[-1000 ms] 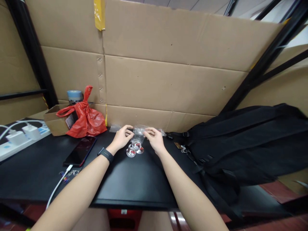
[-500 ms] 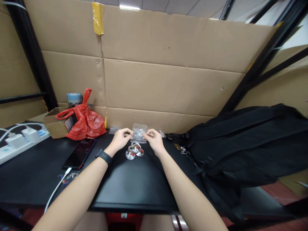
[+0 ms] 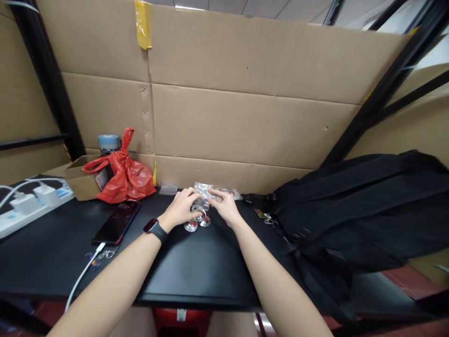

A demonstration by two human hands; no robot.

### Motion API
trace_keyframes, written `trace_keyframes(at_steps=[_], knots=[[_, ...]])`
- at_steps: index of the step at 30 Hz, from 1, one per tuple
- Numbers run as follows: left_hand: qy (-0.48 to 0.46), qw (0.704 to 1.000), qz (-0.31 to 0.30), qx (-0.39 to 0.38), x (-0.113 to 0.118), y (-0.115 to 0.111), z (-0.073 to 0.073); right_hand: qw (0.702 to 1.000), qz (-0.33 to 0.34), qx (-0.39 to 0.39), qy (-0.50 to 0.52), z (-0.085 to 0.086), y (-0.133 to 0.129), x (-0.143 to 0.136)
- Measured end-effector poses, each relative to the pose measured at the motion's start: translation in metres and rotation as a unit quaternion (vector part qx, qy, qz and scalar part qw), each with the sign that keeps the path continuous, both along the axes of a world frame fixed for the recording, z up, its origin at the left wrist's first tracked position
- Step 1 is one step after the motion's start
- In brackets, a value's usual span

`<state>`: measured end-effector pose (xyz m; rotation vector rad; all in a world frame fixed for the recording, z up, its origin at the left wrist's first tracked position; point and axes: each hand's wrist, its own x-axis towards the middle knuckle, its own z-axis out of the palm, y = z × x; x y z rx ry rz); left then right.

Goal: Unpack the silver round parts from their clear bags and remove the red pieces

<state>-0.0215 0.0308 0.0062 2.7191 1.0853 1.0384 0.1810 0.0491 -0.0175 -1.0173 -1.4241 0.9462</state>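
Observation:
My left hand (image 3: 181, 208) is spread over small shiny round discs (image 3: 191, 226) with red marks, on the black tabletop. Its thumb lies at the upper disc, and its fingers reach to the side of a clear plastic bag (image 3: 202, 188). My right hand (image 3: 226, 207) pinches that bag's right side between thumb and fingers. Whatever the bag contains is too blurred to make out. Part of the discs is hidden by my left hand. More clear plastic packets (image 3: 168, 189) lie behind, along the cardboard wall.
At left are a red plastic bag (image 3: 128, 175), a cardboard box (image 3: 82, 180), a phone (image 3: 117, 223) on a white cable and a power strip (image 3: 14, 222). A black backpack (image 3: 365, 210) fills the right side, with keys (image 3: 269, 219) beside it. Cardboard (image 3: 217, 126) walls the back.
My left hand has left the bag's edge and moved right and down over the discs, its fingers now spread. My right hand still holds the bag, which has tilted.

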Motion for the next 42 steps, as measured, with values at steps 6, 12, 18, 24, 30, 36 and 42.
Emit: trace_keyframes(at_steps=[6, 12, 18, 24, 30, 36, 42], knots=[[0.057, 0.996, 0.038, 0.048, 0.0, 0.003, 0.007, 0.999, 0.033, 0.027, -0.012, 0.001, -0.002, -0.006], [0.054, 0.975, 0.205, 0.064, -0.045, 0.031, 0.003, 0.986, -0.088, 0.076, -0.119, -0.007, 0.012, 0.019], [0.068, 0.954, 0.292, -0.013, -0.056, 0.058, -0.027, 0.932, -0.153, 0.109, -0.31, -0.015, 0.024, 0.041], [0.114, 0.939, 0.306, -0.108, -0.048, 0.062, -0.038, 0.86, -0.161, 0.025, -0.484, -0.022, 0.018, 0.043], [0.128, 0.929, 0.334, -0.098, -0.047, 0.055, -0.033, 0.844, -0.153, -0.008, -0.515, -0.022, 0.019, 0.037], [0.134, 0.937, 0.312, -0.079, -0.044, 0.054, -0.031, 0.839, -0.139, -0.04, -0.525, -0.013, 0.02, 0.039], [0.08, 0.959, 0.264, -0.072, -0.043, 0.053, -0.029, 0.906, -0.136, 0.04, -0.399, -0.009, 0.021, 0.05]])
